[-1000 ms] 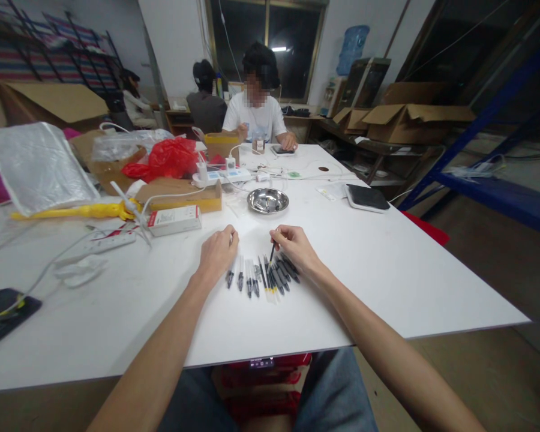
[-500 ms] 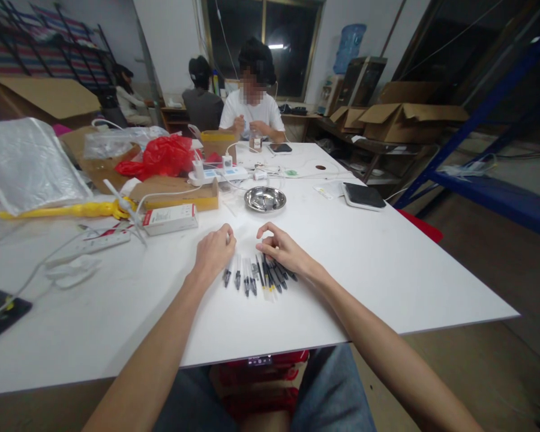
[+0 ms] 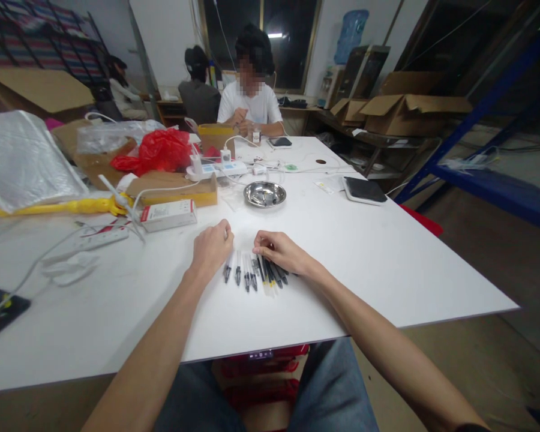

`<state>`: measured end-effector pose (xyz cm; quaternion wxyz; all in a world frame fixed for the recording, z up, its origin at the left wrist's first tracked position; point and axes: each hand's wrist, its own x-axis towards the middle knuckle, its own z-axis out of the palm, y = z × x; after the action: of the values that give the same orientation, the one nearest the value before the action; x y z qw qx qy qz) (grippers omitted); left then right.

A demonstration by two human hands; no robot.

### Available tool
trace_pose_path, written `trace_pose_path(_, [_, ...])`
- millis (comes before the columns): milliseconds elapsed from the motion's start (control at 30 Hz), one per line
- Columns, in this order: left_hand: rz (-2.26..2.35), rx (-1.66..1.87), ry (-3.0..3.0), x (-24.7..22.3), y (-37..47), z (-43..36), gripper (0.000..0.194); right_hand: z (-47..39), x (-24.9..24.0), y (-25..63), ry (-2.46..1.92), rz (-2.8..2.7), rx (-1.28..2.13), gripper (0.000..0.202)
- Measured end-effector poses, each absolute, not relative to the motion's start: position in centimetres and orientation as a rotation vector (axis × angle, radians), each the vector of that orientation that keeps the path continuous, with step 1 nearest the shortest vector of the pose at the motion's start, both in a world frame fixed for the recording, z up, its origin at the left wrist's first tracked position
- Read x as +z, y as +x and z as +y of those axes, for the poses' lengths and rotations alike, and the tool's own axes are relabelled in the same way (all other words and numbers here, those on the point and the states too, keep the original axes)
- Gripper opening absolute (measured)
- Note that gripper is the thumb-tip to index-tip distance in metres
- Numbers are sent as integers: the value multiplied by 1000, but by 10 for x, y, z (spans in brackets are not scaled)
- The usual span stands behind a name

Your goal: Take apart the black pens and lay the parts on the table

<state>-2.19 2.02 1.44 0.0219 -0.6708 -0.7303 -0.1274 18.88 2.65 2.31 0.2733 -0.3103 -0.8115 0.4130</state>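
Note:
My left hand (image 3: 210, 247) is closed just above the left end of a row of pen parts, its fingertips together; what they hold, if anything, is too small to make out. My right hand (image 3: 282, 250) reaches over the right part of the row, thumb and forefinger pinched near the top ends of thin black refills (image 3: 261, 271). Whether something is in that pinch is hidden. Several clear pen barrels with black tips (image 3: 238, 273) lie side by side on the left. Darker pen pieces (image 3: 279, 277) lie partly under my right hand.
Beyond my hands stands a shiny metal bowl (image 3: 264, 195) with small dark pieces in it. At left are a white-red box (image 3: 168, 216), a power strip (image 3: 216, 170) and cables. A black-topped device (image 3: 365, 190) lies right. Across the table sits a person (image 3: 252, 108) in white.
My right hand has come down onto the pen parts, its thumb and forefinger closing from a wider curve. My left hand stays nearly in place. The person opposite has brought their hands together.

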Motion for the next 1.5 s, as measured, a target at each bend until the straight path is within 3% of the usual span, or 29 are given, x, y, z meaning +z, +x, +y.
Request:
trace_pose_path(433, [-2279, -333, -2063, 17, -23, 19, 28, 27, 28, 192, -912, -2319, 822, 30])
trace_pose_path(733, [-2243, -311, -2151, 22, -33, 14, 32, 51, 25, 219, -1296, -1677, 526, 37])
trace_pose_path(933, [-2110, -611, -2439, 15, -61, 2, 35, 42, 8, 236, -1399, -1859, 592, 28])
trace_pose_path(1500, [-2040, -547, -2493, 15, -51, 0, 23, 16, 11, 234, -1392, -2036, 563, 25])
